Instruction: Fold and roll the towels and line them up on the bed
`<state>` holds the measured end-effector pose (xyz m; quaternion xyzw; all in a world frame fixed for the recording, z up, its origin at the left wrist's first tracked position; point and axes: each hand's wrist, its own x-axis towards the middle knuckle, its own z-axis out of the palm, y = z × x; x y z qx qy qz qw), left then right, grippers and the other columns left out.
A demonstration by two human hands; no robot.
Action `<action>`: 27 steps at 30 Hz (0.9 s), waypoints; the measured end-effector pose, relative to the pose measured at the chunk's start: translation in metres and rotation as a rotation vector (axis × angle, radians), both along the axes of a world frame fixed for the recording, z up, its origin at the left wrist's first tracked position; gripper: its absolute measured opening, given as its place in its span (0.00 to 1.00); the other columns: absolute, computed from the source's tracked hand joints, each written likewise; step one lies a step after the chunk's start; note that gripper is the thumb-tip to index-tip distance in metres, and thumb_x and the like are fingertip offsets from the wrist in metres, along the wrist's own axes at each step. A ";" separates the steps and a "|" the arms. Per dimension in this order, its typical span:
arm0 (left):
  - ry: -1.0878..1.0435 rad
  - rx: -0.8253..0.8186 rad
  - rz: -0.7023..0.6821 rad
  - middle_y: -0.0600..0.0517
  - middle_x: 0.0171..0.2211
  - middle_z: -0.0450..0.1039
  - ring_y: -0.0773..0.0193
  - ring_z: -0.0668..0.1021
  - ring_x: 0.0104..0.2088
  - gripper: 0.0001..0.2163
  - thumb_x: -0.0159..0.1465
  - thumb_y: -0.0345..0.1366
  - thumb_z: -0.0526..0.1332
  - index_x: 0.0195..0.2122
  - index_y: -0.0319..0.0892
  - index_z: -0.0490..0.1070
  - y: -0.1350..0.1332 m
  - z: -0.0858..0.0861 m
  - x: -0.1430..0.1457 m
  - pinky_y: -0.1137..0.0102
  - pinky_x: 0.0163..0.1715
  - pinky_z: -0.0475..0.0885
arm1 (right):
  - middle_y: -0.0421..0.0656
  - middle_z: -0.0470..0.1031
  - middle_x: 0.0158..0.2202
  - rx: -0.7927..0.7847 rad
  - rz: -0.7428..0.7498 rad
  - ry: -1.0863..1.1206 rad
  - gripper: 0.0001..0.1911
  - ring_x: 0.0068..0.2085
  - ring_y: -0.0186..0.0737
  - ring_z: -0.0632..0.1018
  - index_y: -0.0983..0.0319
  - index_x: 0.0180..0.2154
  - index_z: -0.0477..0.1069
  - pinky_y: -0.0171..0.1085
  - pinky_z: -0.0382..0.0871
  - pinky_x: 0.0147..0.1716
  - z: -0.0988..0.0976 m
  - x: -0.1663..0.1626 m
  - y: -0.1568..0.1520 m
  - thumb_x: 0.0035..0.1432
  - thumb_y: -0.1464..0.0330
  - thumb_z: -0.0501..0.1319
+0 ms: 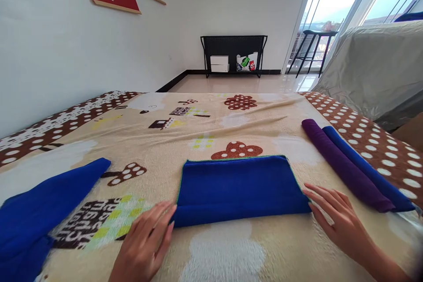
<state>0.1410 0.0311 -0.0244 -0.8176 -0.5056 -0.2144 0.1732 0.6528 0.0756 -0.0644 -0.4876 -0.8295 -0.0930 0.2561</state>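
Note:
A blue cloth towel (234, 185) with green edging lies in front of me, its near edge turned over into a narrow fold. My left hand (145, 238) is at the left end of that fold, thumb and fingertips closed about the corner. At the opposite end, my right hand (340, 216) has its thumb and fingers around the right corner. Over on the right, a rolled purple towel (343, 163) lies alongside a rolled blue towel (366, 163). Another blue towel (42, 207) lies loosely spread at the left, cut off by the picture's edge.
Everything rests on a fuzzy beige patterned blanket (178, 145) with brown dotted borders. Beyond it stand a black rack (234, 44) with a white box and a bag, and a dark stool (313, 46) by the window. A sheet-covered piece (383, 66) stands at the right.

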 end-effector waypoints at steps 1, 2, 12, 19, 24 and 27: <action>0.040 0.004 -0.055 0.48 0.58 0.73 0.56 0.73 0.60 0.28 0.65 0.29 0.59 0.67 0.49 0.58 -0.007 0.001 0.005 0.60 0.60 0.65 | 0.42 0.71 0.60 0.014 0.042 -0.017 0.27 0.58 0.45 0.74 0.50 0.63 0.62 0.47 0.64 0.57 -0.001 0.002 -0.007 0.62 0.68 0.59; 0.078 0.000 -0.094 0.48 0.58 0.73 0.56 0.73 0.59 0.29 0.64 0.28 0.59 0.67 0.47 0.58 -0.012 0.000 0.010 0.61 0.61 0.64 | 0.42 0.73 0.58 0.021 0.069 -0.034 0.29 0.57 0.45 0.75 0.50 0.63 0.62 0.46 0.65 0.56 -0.003 0.003 -0.013 0.61 0.70 0.59; 0.060 -0.092 0.037 0.48 0.43 0.78 0.55 0.78 0.46 0.18 0.61 0.21 0.52 0.47 0.43 0.72 0.026 -0.008 0.038 0.59 0.50 0.67 | 0.44 0.79 0.40 -0.010 0.005 -0.043 0.12 0.45 0.44 0.77 0.59 0.41 0.73 0.45 0.65 0.50 0.009 -0.027 0.019 0.57 0.74 0.55; 0.093 -0.342 0.065 0.53 0.32 0.76 0.60 0.78 0.34 0.16 0.58 0.19 0.50 0.36 0.45 0.72 0.023 0.014 0.032 0.60 0.43 0.66 | 0.41 0.73 0.30 -0.308 -0.019 -0.100 0.07 0.36 0.42 0.73 0.58 0.30 0.68 0.43 0.67 0.40 0.034 -0.028 0.008 0.55 0.75 0.54; 0.135 -0.207 0.168 0.47 0.41 0.79 0.52 0.78 0.46 0.21 0.60 0.19 0.48 0.43 0.44 0.76 0.016 0.013 0.068 0.51 0.51 0.63 | 0.48 0.77 0.44 -0.110 -0.112 -0.122 0.13 0.46 0.50 0.76 0.61 0.36 0.73 0.50 0.67 0.49 0.028 -0.068 -0.004 0.56 0.77 0.52; 0.124 -0.200 -0.074 0.44 0.58 0.73 0.55 0.73 0.58 0.23 0.64 0.24 0.50 0.60 0.40 0.68 0.021 0.009 0.116 0.58 0.59 0.61 | 0.46 0.73 0.58 -0.130 0.107 -0.066 0.21 0.57 0.45 0.73 0.63 0.53 0.71 0.47 0.65 0.57 0.030 -0.123 -0.005 0.61 0.76 0.51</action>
